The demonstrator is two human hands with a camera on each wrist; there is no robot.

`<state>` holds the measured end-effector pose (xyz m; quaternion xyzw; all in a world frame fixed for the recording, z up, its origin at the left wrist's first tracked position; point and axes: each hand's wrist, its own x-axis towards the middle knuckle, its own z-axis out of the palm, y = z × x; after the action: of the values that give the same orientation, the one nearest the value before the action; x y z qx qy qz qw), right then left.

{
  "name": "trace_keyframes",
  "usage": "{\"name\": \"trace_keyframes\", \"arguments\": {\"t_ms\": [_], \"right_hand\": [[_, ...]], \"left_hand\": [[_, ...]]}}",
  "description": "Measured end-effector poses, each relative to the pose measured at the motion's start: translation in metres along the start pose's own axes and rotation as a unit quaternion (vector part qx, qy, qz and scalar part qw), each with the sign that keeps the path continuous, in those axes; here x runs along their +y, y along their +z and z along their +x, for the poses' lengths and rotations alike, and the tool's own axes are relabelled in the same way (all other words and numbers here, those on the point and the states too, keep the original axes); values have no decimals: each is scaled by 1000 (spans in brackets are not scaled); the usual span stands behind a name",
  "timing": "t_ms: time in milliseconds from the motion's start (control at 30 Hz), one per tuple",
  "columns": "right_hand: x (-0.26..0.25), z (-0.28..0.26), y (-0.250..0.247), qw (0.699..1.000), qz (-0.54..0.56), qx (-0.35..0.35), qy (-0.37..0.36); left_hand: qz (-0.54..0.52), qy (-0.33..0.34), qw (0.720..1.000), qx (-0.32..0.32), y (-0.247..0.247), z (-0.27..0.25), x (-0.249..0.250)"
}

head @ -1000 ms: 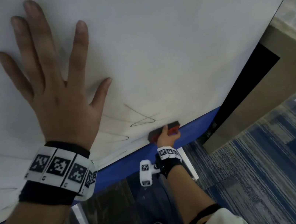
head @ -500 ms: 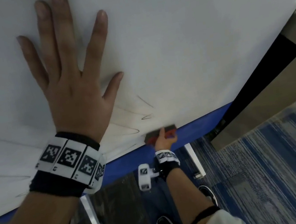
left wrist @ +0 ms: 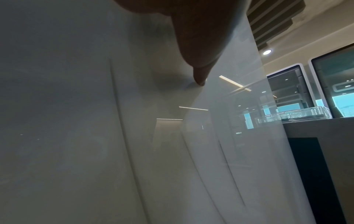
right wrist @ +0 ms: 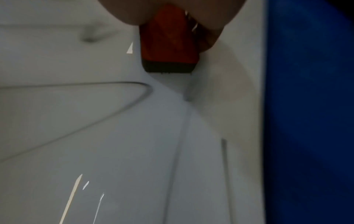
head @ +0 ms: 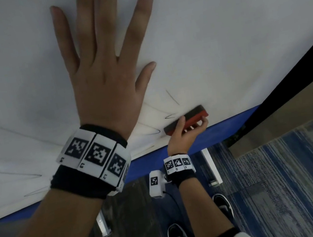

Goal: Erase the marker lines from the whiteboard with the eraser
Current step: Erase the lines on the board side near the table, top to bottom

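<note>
The right hand (head: 184,134) grips the red eraser (head: 190,120) by its back, thumb on one long side and fingers curled over the other, with the dark felt face set against the whiteboard (head: 220,36) near its lower blue edge (head: 224,126). The left hand (head: 103,75) lies flat on the board well above the right one, fingers straight and spread, apparently bracing it.

Several marker lines (head: 172,97) are not yet wiped: a short slanted stroke just above the eraser, a narrow loop right beside its near end, and longer faint curves running away under the left wrist and beyond it. In the right wrist view a curved line (right wrist: 114,98) and two straighter ones lie just ahead of the felt.

The likely failures are these. The eraser works so close to the blue edge that a stroke could run off the board and slip from the fingers. Light or tilted pressure would smear the ink rather than lift it. The left palm covers part of the board and may hide a line, or smudge one if it slides.
</note>
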<state>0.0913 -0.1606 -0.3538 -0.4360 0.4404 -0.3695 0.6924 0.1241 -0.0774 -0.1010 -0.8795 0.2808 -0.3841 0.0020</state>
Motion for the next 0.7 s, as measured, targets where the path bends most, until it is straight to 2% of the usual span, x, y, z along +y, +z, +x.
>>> {"name": "trace_keyframes", "arguments": {"t_ms": [33,100,133,167,200,267,333,400,467,533,600,633,667,700], "right_hand": [[12,6,-4,997,-2,32,75],[24,17,-9,967,-13,94,238],[30,25,-11,950,-15,107,294],[30,29,-11,941,1,119,315],[22,30,-8,946,26,124,300],[-9,22,4,978,44,101,177],[-35,1,14,997,42,9,58],[-43,-16,18,998,46,-44,13],[-28,-14,13,998,32,-21,42],[-9,-7,3,990,20,24,134],[-1,-2,-1,967,29,72,243],[-2,0,0,959,32,85,267],[-9,1,2,961,42,86,258],[-22,-3,7,976,33,75,203]], "left_hand": [[3,1,1000,0,0,0,0],[5,4,1000,3,0,0,0],[3,6,1000,3,0,-1,0],[3,6,1000,2,1,-1,0],[4,7,1000,4,3,-2,0],[4,8,1000,5,4,-3,-1],[-1,5,1000,2,6,-2,-2],[-4,3,1000,-6,4,-2,-1],[-10,5,1000,-14,-1,-3,0],[-21,19,999,-24,-8,-4,-1],[-43,43,997,-37,-15,-6,-6],[-61,57,995,-45,-19,-7,-11],[-87,67,993,-52,-24,-8,-17],[-118,66,989,-55,-30,-11,-24]]}}
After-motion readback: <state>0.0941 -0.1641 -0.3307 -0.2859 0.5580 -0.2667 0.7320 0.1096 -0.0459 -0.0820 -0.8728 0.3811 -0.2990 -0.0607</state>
